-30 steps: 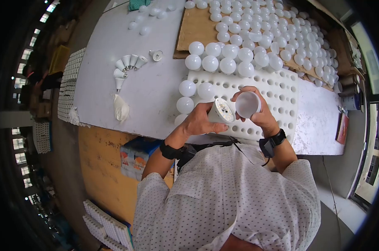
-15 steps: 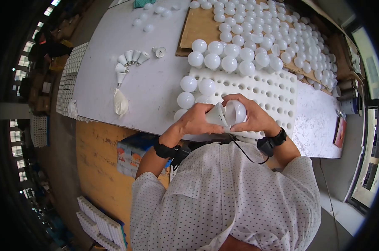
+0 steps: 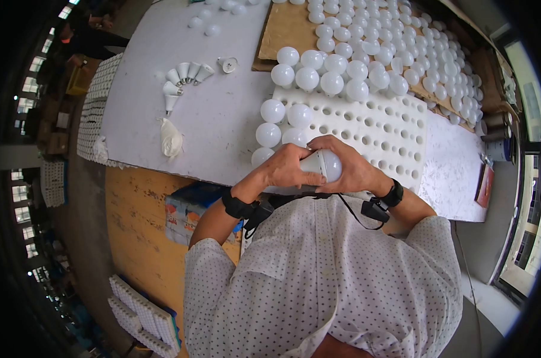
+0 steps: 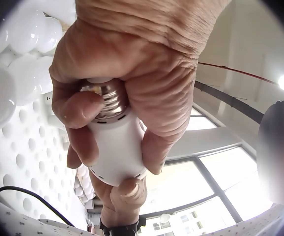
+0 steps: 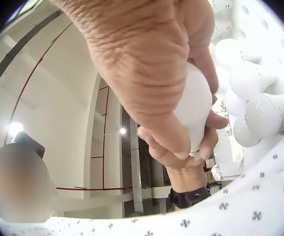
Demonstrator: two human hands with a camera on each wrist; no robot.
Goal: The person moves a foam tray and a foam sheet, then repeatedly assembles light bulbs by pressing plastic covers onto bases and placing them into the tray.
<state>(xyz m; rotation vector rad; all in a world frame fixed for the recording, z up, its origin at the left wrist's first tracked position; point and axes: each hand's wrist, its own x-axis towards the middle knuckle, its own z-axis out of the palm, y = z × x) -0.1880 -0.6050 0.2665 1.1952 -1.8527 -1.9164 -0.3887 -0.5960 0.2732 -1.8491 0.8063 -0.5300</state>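
My left hand (image 3: 285, 167) grips the white base (image 4: 117, 147) of a light bulb. In the left wrist view its fingers curl round the body and the metal screw cap (image 4: 111, 102). My right hand (image 3: 355, 169) holds the round white bulb cover (image 3: 331, 165), fingers and thumb wrapped about it. Cover and base meet rim to rim between my hands, above the near edge of the white foam tray (image 3: 366, 138). In the right wrist view the cover (image 5: 195, 105) is partly hidden by the palm.
Several round-topped bulbs (image 3: 268, 135) stand in the tray's left and far holes. Many white covers (image 3: 396, 42) lie on cardboard (image 3: 285, 30) behind. On the table at left are several bulb bases (image 3: 187, 73), a lone base (image 3: 227, 64) and a whitish cloth bundle (image 3: 171, 138).
The base and the cover were apart, the base's inner board showing; my hands have brought them together. The cover has turned from facing up to facing the base.
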